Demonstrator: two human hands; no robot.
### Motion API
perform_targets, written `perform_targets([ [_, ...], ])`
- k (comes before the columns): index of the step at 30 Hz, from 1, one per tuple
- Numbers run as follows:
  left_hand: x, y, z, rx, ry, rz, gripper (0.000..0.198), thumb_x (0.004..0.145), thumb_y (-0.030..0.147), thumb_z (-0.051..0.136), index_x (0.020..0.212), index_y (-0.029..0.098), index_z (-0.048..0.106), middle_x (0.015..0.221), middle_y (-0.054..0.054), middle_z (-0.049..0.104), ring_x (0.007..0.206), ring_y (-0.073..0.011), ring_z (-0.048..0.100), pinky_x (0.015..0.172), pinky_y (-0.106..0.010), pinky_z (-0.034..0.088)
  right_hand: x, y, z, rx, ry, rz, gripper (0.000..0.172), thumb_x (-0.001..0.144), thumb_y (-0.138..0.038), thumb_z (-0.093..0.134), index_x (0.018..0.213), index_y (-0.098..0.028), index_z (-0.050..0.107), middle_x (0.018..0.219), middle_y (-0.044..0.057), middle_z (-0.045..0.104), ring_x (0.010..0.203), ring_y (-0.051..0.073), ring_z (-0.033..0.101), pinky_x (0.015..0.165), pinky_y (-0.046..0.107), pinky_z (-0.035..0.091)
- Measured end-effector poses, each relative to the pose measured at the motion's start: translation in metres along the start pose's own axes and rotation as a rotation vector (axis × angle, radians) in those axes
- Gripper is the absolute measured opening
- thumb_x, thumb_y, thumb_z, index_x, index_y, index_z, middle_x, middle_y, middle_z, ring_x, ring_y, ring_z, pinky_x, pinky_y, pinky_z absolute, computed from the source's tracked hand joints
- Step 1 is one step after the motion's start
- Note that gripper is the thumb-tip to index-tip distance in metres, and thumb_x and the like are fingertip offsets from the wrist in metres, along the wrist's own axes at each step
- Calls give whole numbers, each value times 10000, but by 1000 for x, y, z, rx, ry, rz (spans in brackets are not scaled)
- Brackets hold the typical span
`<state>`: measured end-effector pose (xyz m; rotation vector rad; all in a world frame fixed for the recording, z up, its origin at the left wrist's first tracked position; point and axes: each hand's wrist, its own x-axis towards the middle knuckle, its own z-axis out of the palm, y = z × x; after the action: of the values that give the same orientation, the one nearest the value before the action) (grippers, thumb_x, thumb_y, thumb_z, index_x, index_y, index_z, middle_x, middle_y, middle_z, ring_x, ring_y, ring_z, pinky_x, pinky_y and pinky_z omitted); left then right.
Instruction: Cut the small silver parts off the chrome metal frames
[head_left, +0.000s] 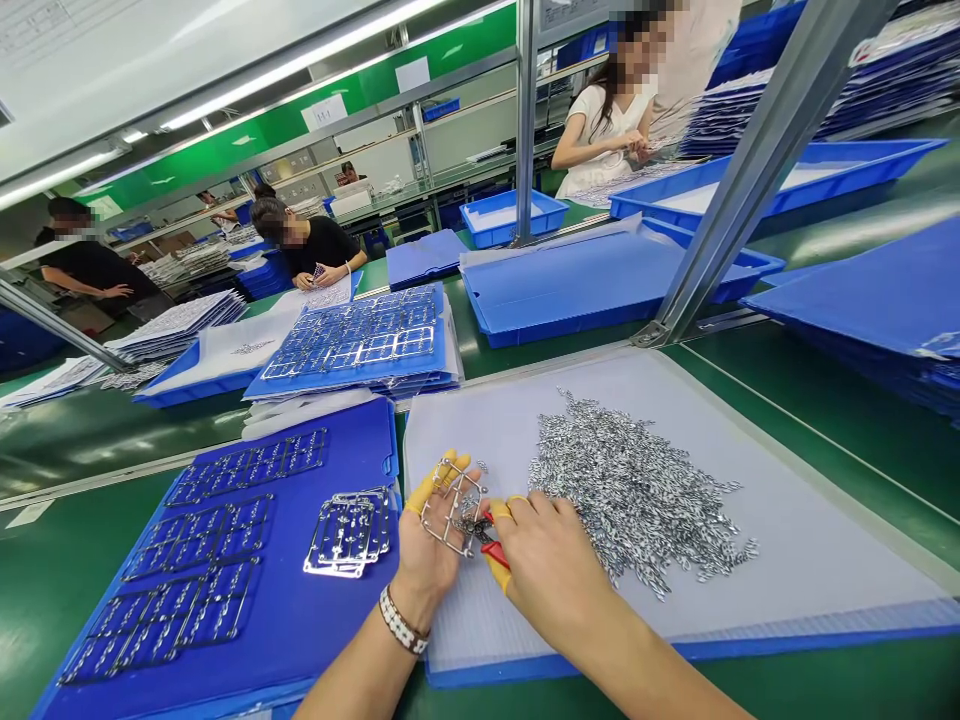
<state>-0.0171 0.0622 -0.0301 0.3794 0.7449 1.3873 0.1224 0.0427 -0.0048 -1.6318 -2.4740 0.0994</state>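
My left hand (pixel 433 535), with yellow finger covers, holds a shiny chrome plastic sprue frame (pixel 448 512) up in its palm. My right hand (pixel 541 550) grips red-handled side cutters (pixel 491 548), their jaws at the frame's right edge. A few small silver parts seem to lie in the left palm, partly hidden by the frame. Right of my hands, a large heap of small chrome pieces (pixel 630 480) rests on a white sheet (pixel 780 520). To the left, a short stack of chrome sprue frames (pixel 349 532) sits on a blue board (pixel 300 620).
More chrome frames (pixel 199 535) lie in rows on the blue board. Behind stand a stack of frame-covered boards (pixel 360 335) and a blue tray (pixel 555 290). A metal post (pixel 739 190) rises at the back right. Other people work at benches beyond.
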Motion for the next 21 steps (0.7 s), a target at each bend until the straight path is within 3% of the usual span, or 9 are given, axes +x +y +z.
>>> perform_targets([
  [14,1,-1,0,55,51,41,336,755,288,644,1075,187,668,1331,-117,550,1221,-324,499,841,-401,518,3,-4,-2,-31,-38,-16,197,839,-233,593,1023,-173,628,880,91,657,877,273,578,715,377,352],
  [21,0,0,-4,46,18,26,328,822,333,570,1110,202,657,1329,-105,553,1212,-316,508,887,-451,497,-1,1,-3,-26,-37,-11,140,798,-195,630,933,-176,657,833,78,655,816,260,603,692,364,383],
])
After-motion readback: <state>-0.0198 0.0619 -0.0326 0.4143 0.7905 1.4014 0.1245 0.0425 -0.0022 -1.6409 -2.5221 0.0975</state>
